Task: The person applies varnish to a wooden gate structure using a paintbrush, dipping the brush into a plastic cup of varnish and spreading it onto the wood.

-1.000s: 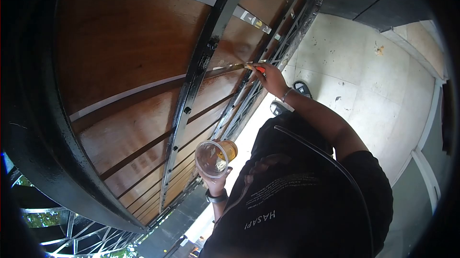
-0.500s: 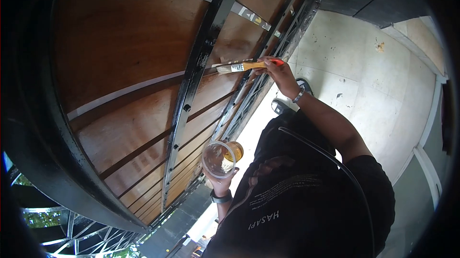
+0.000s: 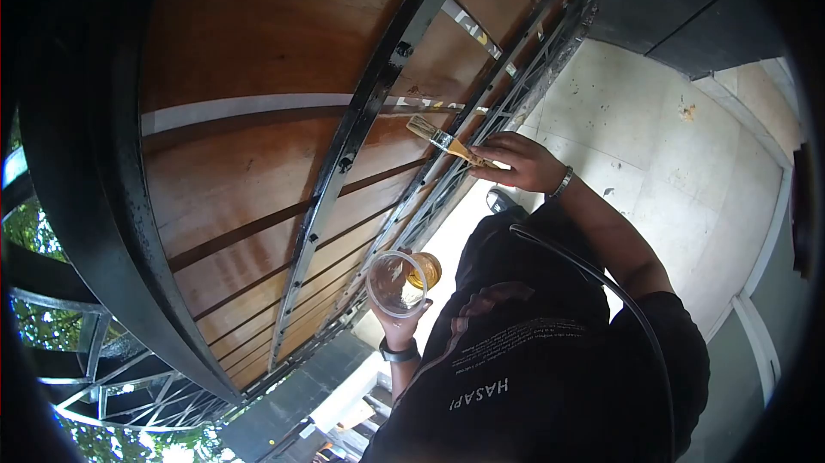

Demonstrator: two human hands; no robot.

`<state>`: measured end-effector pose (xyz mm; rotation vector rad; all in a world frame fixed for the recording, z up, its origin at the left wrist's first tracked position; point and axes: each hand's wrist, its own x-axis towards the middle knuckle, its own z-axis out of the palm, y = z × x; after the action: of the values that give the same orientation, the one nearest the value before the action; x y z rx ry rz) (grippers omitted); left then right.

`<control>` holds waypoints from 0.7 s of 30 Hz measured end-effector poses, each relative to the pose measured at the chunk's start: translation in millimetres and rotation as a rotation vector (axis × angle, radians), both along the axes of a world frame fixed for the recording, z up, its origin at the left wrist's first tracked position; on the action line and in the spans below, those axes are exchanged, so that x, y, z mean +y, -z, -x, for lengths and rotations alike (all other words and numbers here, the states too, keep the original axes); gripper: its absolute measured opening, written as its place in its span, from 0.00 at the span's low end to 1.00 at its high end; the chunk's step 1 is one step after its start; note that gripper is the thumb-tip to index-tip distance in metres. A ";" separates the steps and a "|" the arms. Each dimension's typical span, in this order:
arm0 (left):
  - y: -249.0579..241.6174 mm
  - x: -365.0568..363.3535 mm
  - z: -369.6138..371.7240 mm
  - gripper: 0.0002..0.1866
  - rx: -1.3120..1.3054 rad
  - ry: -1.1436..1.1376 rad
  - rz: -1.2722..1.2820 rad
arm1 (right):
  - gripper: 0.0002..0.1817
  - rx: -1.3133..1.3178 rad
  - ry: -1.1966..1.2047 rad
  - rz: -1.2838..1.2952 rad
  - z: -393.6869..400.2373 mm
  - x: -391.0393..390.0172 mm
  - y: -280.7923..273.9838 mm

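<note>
My right hand point(image 3: 526, 164) grips a paintbrush point(image 3: 454, 145) by its wooden handle. Its pale bristles point toward the brown wooden panels point(image 3: 266, 42) and overlap a glossy board in this view. Lower down, my left hand point(image 3: 400, 325) is wrapped round a clear plastic cup point(image 3: 375, 288), tilted so that its round mouth faces me. Amber liquid point(image 3: 426, 270) lies in the cup's far end. A black metal bar point(image 3: 365, 115) crosses the boards just left of the brush.
Pale strips of tape point(image 3: 249, 104) run between boards. A curved black metal frame point(image 3: 94, 205) borders the panels on the left, with metal lattice point(image 3: 129, 394) below. Stained light floor tiles point(image 3: 636, 128) lie to the right, and a dark shoe point(image 3: 498, 200) shows beyond my shirt.
My right hand has moved down and turned the brush, so its bristles now point up and left. The left hand still holds the cup. The view has shifted slightly.
</note>
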<state>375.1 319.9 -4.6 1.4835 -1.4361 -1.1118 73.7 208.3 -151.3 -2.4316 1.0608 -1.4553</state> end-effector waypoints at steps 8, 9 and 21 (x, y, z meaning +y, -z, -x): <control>6.0 17.5 -7.5 0.56 0.010 -0.025 -0.006 | 0.15 -0.471 0.230 -0.397 -37.9 -12.2 28.1; 8.1 19.7 -9.0 0.55 0.010 -0.030 -0.001 | 0.15 -0.530 0.293 -0.440 -43.1 -18.5 34.3; 7.6 13.0 1.1 0.54 0.027 0.029 -0.041 | 0.17 -1.338 -0.067 -0.853 -48.7 -43.2 25.0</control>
<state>374.0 332.8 -12.2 1.4751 -1.4283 -1.1809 122.4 165.1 -176.3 -0.6142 0.8682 -1.6010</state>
